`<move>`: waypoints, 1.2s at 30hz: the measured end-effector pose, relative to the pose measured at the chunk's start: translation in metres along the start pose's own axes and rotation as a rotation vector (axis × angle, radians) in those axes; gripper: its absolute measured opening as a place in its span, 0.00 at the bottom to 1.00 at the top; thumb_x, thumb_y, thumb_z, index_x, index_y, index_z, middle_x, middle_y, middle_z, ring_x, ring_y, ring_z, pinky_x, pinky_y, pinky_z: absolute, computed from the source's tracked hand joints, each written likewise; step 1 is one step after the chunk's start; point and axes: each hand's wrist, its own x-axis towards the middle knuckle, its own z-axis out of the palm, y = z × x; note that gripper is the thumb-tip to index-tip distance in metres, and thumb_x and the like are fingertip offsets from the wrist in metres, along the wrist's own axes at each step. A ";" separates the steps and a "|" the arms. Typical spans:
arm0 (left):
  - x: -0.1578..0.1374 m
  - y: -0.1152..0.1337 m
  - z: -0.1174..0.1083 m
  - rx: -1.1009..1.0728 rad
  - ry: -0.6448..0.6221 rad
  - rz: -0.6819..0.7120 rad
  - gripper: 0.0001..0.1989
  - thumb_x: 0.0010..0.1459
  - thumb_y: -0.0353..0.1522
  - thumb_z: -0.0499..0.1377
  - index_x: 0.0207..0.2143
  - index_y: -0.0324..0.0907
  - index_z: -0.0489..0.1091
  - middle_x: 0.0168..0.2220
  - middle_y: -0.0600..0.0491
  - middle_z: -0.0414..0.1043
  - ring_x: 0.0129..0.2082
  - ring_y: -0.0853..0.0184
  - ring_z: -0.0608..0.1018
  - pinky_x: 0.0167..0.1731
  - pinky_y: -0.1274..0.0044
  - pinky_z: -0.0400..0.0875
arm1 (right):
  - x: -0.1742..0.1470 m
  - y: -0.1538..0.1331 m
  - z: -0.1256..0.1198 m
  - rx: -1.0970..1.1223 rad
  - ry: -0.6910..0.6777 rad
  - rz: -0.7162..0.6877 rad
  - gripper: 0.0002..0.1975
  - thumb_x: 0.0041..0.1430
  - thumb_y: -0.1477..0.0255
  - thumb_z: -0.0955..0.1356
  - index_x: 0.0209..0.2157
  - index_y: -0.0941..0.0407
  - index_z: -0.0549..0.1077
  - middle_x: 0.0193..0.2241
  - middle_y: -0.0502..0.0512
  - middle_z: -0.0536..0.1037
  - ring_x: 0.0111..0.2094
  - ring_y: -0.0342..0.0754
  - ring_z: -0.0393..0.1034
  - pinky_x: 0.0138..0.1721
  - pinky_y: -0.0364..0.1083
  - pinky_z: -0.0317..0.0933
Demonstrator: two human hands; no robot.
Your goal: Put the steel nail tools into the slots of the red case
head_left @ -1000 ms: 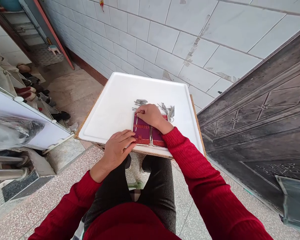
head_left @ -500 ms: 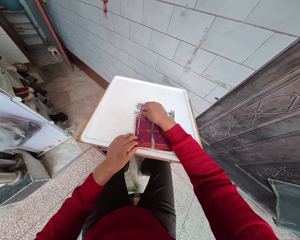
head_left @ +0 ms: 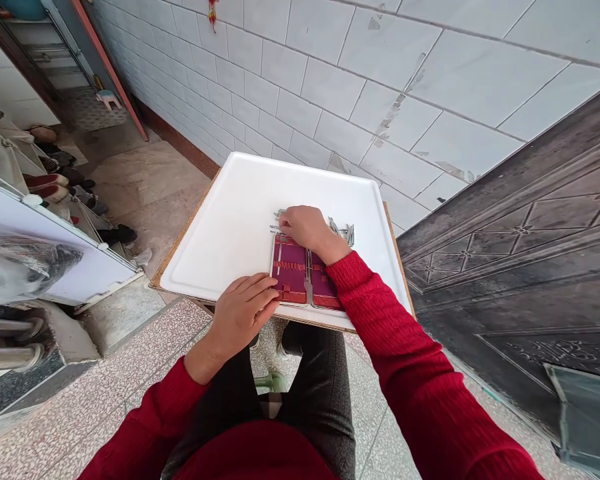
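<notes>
An open manicure case with a purple lining and red elastic loops lies flat near the front edge of a white-topped table. One slim metal tool sits upright along the left side of its left half. My left hand lies flat with fingers stretched out, fingertips touching the case's lower left corner. Over the case's top edge is my right hand, its fingers bent together and pointing down at small metal tools. What those fingers hold, if anything, is hidden. More metal tools lie right of that hand.
A tiled wall runs behind the table, and a dark patterned metal door stands at the right. At the left are a white cabinet and shoes on a rack.
My right hand has shifted slightly, staying over the case's top edge, and more of the tools at its right show. My left hand remains at the case's corner. The view has tilted a little.
</notes>
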 end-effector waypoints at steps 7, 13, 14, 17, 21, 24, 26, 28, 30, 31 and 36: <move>0.001 0.001 -0.001 0.019 -0.003 0.004 0.07 0.71 0.31 0.59 0.45 0.45 0.77 0.52 0.51 0.83 0.54 0.58 0.82 0.54 0.65 0.76 | -0.002 0.000 0.001 -0.049 -0.001 0.000 0.16 0.71 0.75 0.61 0.42 0.58 0.81 0.44 0.63 0.83 0.42 0.54 0.75 0.34 0.48 0.52; 0.001 0.001 -0.002 0.016 -0.018 0.000 0.07 0.71 0.31 0.58 0.44 0.45 0.77 0.52 0.51 0.83 0.55 0.58 0.82 0.54 0.65 0.75 | -0.002 0.008 0.008 -0.023 0.056 0.006 0.14 0.72 0.74 0.62 0.44 0.57 0.80 0.44 0.62 0.82 0.42 0.53 0.74 0.33 0.47 0.50; 0.001 0.001 -0.002 0.019 -0.013 0.004 0.07 0.71 0.31 0.58 0.44 0.44 0.77 0.52 0.51 0.83 0.55 0.59 0.82 0.54 0.65 0.75 | -0.003 0.009 0.009 -0.010 0.075 0.002 0.14 0.73 0.74 0.61 0.44 0.57 0.80 0.44 0.61 0.82 0.42 0.52 0.74 0.33 0.47 0.50; 0.002 0.001 -0.001 0.023 0.002 0.019 0.06 0.71 0.30 0.59 0.44 0.44 0.77 0.51 0.51 0.83 0.54 0.59 0.82 0.54 0.66 0.75 | -0.004 0.008 0.008 0.029 0.104 -0.027 0.15 0.73 0.74 0.61 0.42 0.56 0.80 0.43 0.59 0.82 0.42 0.51 0.73 0.33 0.47 0.50; 0.001 0.001 0.000 0.029 0.023 0.024 0.06 0.71 0.30 0.58 0.44 0.44 0.77 0.51 0.51 0.83 0.54 0.60 0.82 0.53 0.66 0.74 | -0.003 -0.001 0.002 -0.012 0.037 -0.056 0.15 0.70 0.77 0.62 0.39 0.56 0.81 0.43 0.58 0.82 0.43 0.51 0.74 0.33 0.47 0.51; 0.001 0.001 0.000 0.027 0.025 0.023 0.06 0.71 0.30 0.59 0.44 0.44 0.77 0.51 0.51 0.83 0.54 0.60 0.82 0.54 0.66 0.74 | 0.001 -0.008 -0.004 -0.091 -0.038 -0.035 0.16 0.69 0.78 0.62 0.41 0.57 0.82 0.45 0.62 0.83 0.44 0.54 0.75 0.35 0.47 0.54; 0.000 0.000 0.000 0.021 0.021 0.020 0.06 0.71 0.30 0.59 0.44 0.44 0.77 0.51 0.51 0.83 0.54 0.60 0.82 0.54 0.66 0.74 | 0.003 -0.012 -0.007 -0.138 -0.077 -0.027 0.17 0.69 0.78 0.61 0.42 0.59 0.82 0.46 0.65 0.83 0.45 0.56 0.76 0.37 0.48 0.57; 0.000 0.000 0.000 0.016 0.021 0.019 0.06 0.71 0.30 0.59 0.44 0.43 0.77 0.51 0.51 0.83 0.54 0.60 0.82 0.54 0.66 0.74 | 0.006 -0.016 -0.009 -0.174 -0.098 -0.043 0.17 0.69 0.79 0.61 0.44 0.60 0.82 0.46 0.68 0.83 0.46 0.58 0.77 0.39 0.48 0.60; 0.000 0.000 0.000 0.014 0.025 0.019 0.06 0.71 0.30 0.59 0.44 0.43 0.77 0.51 0.51 0.83 0.54 0.60 0.82 0.54 0.66 0.74 | 0.010 -0.018 -0.010 -0.198 -0.111 -0.060 0.17 0.68 0.79 0.62 0.46 0.61 0.82 0.47 0.69 0.83 0.47 0.59 0.77 0.40 0.49 0.62; -0.001 0.000 0.000 0.013 0.025 0.018 0.06 0.71 0.30 0.59 0.44 0.43 0.77 0.51 0.51 0.83 0.54 0.60 0.82 0.54 0.67 0.74 | 0.012 -0.018 -0.011 -0.203 -0.118 -0.062 0.16 0.67 0.80 0.62 0.46 0.61 0.82 0.47 0.69 0.83 0.47 0.60 0.78 0.41 0.49 0.62; -0.002 0.001 0.001 0.025 0.016 0.004 0.07 0.71 0.31 0.59 0.45 0.44 0.78 0.51 0.51 0.83 0.55 0.60 0.82 0.56 0.66 0.74 | 0.020 -0.016 -0.012 -0.147 -0.155 -0.030 0.12 0.63 0.79 0.66 0.43 0.60 0.82 0.41 0.67 0.84 0.44 0.60 0.79 0.39 0.48 0.62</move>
